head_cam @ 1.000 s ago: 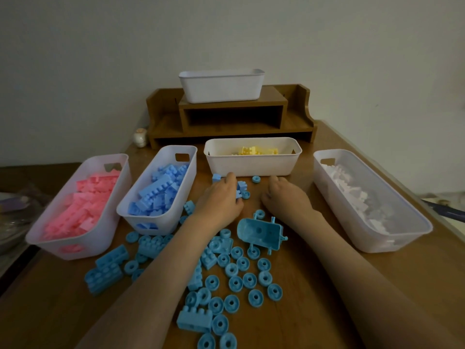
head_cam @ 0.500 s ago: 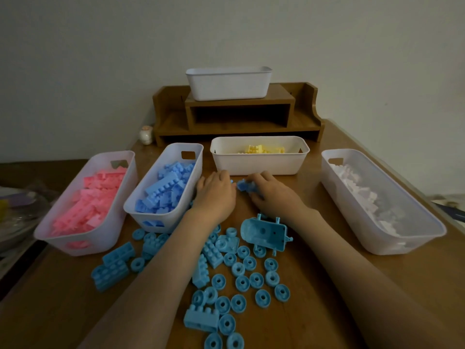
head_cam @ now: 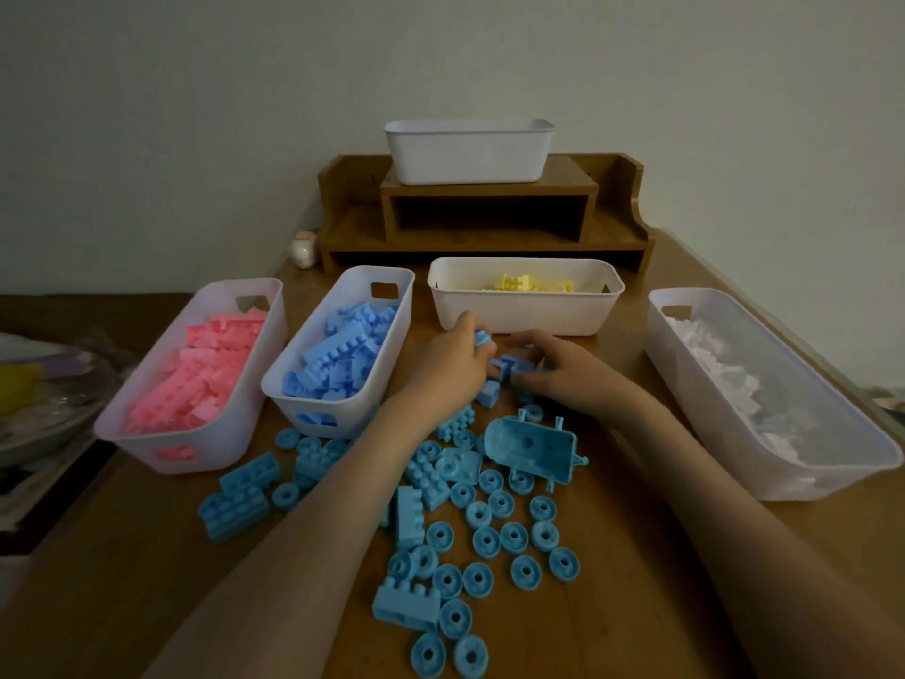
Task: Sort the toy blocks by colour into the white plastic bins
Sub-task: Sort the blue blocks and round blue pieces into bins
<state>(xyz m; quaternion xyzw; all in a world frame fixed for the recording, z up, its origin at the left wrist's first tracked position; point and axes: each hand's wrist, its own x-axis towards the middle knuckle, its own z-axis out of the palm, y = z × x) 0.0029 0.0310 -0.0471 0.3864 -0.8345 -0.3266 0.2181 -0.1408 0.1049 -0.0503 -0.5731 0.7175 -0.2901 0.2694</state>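
Both hands meet in front of the yellow-block bin (head_cam: 526, 313). My left hand (head_cam: 448, 367) grips small periwinkle blue blocks (head_cam: 482, 339), and one more block (head_cam: 488, 395) sits just below it. My right hand (head_cam: 558, 372) pinches other small blue blocks (head_cam: 514, 366). To the left stand the blue-block bin (head_cam: 294, 389) and the pink-block bin (head_cam: 161, 443). The white-block bin (head_cam: 803, 463) stands on the right. A heap of light blue bricks, several wheels (head_cam: 487, 541) and a toy chassis (head_cam: 531, 445) lies on the table before me.
A wooden shelf (head_cam: 489, 213) at the back carries an empty-looking white bin (head_cam: 467, 151). A small figurine (head_cam: 303, 249) stands left of the shelf. Clutter with a dish (head_cam: 39, 414) lies beyond the table's left edge.
Both hands moved together in front of the yellow bin and gathered small blue blocks off the table; they now hold them slightly raised.
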